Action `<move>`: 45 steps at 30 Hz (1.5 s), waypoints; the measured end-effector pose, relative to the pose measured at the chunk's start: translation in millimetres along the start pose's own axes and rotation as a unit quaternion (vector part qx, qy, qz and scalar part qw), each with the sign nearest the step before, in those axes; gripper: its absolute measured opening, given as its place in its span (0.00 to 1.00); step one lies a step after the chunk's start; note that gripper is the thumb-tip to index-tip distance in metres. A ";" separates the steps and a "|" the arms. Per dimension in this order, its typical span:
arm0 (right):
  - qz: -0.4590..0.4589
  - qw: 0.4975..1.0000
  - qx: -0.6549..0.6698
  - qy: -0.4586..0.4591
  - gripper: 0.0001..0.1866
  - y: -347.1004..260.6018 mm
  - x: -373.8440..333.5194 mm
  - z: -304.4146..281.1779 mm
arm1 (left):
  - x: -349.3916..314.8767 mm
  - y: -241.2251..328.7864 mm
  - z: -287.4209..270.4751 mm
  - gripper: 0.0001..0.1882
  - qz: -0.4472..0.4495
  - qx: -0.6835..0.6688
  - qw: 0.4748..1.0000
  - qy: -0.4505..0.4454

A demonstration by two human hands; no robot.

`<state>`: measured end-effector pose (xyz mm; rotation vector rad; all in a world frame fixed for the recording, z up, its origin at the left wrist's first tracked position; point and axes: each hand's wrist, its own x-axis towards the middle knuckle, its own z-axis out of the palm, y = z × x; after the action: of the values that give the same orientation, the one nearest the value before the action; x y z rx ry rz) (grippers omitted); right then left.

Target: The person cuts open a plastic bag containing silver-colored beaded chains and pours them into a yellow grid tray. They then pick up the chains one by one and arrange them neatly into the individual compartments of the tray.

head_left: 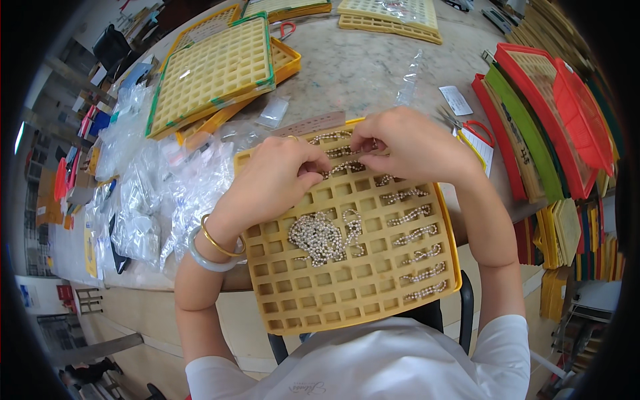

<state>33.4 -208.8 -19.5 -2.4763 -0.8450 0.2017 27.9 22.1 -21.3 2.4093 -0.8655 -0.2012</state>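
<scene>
A yellow grid tray [293, 307] with many small square pockets rests tilted against the table edge, close to my body. Over its far rows, my left hand [270, 177] pinches one end of a short beaded chain [345, 167]. My right hand [410, 143] has thumb and fingers closed at the chain's other end, the fingertips partly hidden. A loose heap of silvery beaded chains [319, 239] lies mid-tray. Down the tray's right side, several doubled beaded chains [415, 235] lie across the pockets, one per row. More chain lies along the far edge.
Clear plastic bags [143, 207] crowd the left of the table. Stacked grid trays [210, 73] stand far left, and another stack [390, 20] at the back. Red-handled scissors [477, 132] lie near the right hand, beside upright red and green trays [543, 120].
</scene>
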 end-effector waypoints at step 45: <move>0.004 0.980 0.150 -0.131 0.09 -25.4 -7.4 0.7 | -0.7 7.4 -14.6 0.11 -0.037 -0.134 0.985 -0.101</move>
<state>13.8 -195.9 -7.3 -2.1987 -0.8392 0.6223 28.0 24.6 -5.1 2.1947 -0.7808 -0.5621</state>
